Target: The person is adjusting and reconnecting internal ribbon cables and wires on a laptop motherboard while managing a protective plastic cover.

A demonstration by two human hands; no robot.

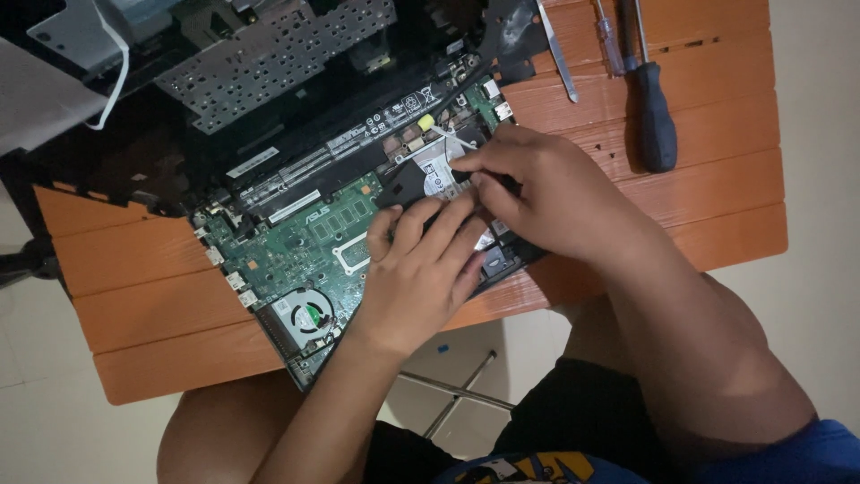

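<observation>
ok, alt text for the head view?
Both hands work on the drive inside an opened laptop on an orange slatted table: left hand and right hand rest on the silver drive. A black-handled screwdriver lies to the right.

The board (305, 242) is green, its fan (309, 315) black with a green hub. At two o'clock, a black-handled screwdriver (657, 116) lies on the orange table (152, 305). The drive (436, 175) is silver.

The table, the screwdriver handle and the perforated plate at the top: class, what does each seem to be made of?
Table: orange planks with grain lines, probably painted or laminated wood. Screwdriver handle: matt black, likely rubber or plastic. Perforated plate: dull grey sheet with punched holes, apparently metal.
</observation>
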